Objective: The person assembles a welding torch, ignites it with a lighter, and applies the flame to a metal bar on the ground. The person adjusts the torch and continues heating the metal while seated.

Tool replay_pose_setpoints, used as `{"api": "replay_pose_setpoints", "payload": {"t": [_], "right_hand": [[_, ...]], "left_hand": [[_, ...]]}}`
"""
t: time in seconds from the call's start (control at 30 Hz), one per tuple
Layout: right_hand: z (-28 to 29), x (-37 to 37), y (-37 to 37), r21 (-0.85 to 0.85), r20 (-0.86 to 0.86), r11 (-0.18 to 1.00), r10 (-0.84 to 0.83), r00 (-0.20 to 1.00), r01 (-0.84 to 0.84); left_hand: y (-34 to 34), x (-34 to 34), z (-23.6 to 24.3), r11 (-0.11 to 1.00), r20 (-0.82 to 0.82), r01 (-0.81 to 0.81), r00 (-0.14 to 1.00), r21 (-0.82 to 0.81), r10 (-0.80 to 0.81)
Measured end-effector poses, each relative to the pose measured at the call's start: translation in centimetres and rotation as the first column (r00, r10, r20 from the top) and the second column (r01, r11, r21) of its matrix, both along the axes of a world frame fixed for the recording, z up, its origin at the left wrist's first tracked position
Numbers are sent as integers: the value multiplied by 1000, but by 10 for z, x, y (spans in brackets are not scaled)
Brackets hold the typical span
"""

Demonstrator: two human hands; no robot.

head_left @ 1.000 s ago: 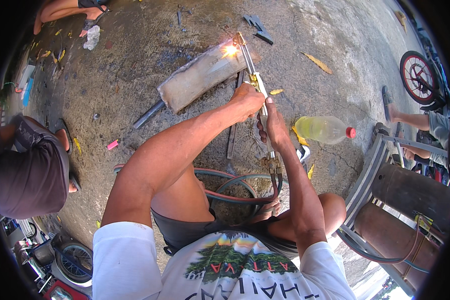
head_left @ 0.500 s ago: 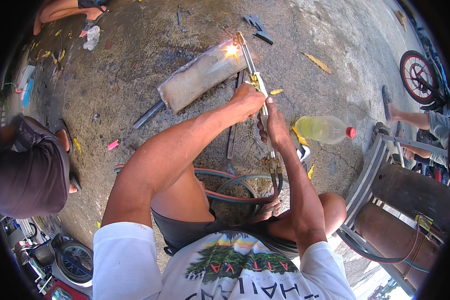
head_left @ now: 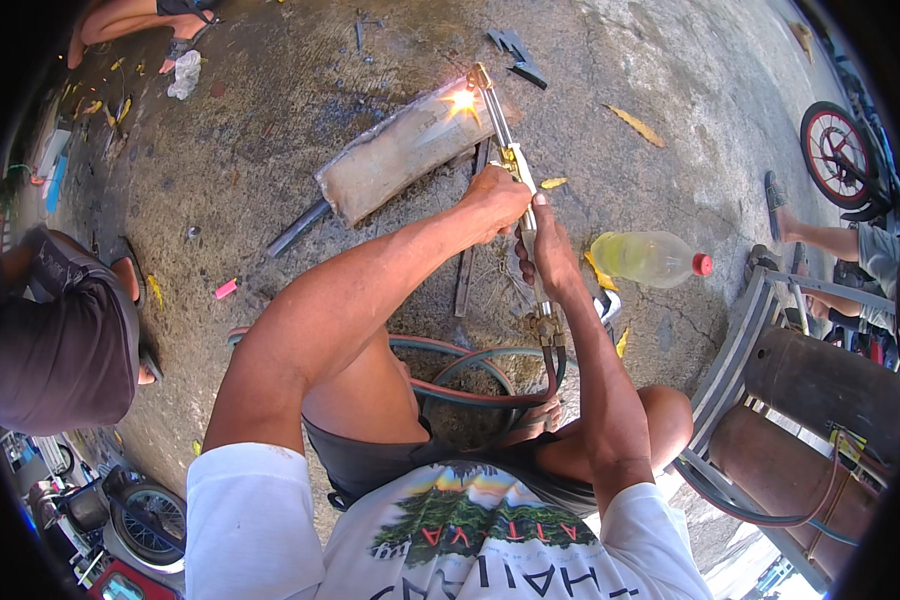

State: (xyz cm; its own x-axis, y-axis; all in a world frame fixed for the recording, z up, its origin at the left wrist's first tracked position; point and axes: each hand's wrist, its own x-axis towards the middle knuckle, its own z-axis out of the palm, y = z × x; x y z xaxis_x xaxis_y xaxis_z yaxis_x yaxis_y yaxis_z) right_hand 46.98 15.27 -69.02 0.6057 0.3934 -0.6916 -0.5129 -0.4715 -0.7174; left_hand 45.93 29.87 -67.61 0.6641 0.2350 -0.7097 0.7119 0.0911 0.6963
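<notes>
Hardly anything is shifting since the earlier frame: both hands are keeping their places, and a starry orange-white glow [head_left: 461,102] is staying at the far end of a long grey-brown metal piece [head_left: 395,160], which is lying ahead and to the left of the hands. Gripping the front of a long silver-and-brass torch with a white handle [head_left: 511,157], the person's left hand [head_left: 498,203] is leading, while the right hand [head_left: 552,250] is wrapping around the same torch just behind it.

Judging by the glow, the work is under way at that far end only; the stretch nearer the left hand is showing no glow. No finished cut is showing, and the torch head is partly hiding the heated edge, so how much is remaining cannot be told.

As for containers, a clear plastic bottle with a red cap [head_left: 670,258] is lying on its side just right of the right hand, holding pale yellow-green liquid [head_left: 620,258]. Well to the right of both hands, two rusty brown metal cylinders [head_left: 820,385] are resting in a grey metal frame [head_left: 712,388]; their contents are not showing. Red and teal rubber hoses [head_left: 450,396] are looping below the hands, joining the torch's rear.
</notes>
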Motion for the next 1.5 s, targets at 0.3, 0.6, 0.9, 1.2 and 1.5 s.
{"api": "replay_pose_setpoints", "payload": {"t": [0.3,0.6,0.9,1.2,1.5], "right_hand": [[-2,1,-1,3,-5,1000,0,1000,0],[-1,0,0,-19,14,1000,9,1000,-9],[0,0,0,-21,10,1000,10,1000,-10],[1,0,0,-10,15,1000,15,1000,-15],[-2,1,-1,-8,12,1000,22,1000,-22]], "left_hand": [[-3,-2,2,999,38,-44,998,9,43],[-3,0,-4,995,39,-103,994,2,103],[-3,0,-1,999,18,-34,999,28,34],[-2,1,-5,999,11,-29,1000,27,29],[-4,1,-5,999,17,-29,999,41,28]]}}
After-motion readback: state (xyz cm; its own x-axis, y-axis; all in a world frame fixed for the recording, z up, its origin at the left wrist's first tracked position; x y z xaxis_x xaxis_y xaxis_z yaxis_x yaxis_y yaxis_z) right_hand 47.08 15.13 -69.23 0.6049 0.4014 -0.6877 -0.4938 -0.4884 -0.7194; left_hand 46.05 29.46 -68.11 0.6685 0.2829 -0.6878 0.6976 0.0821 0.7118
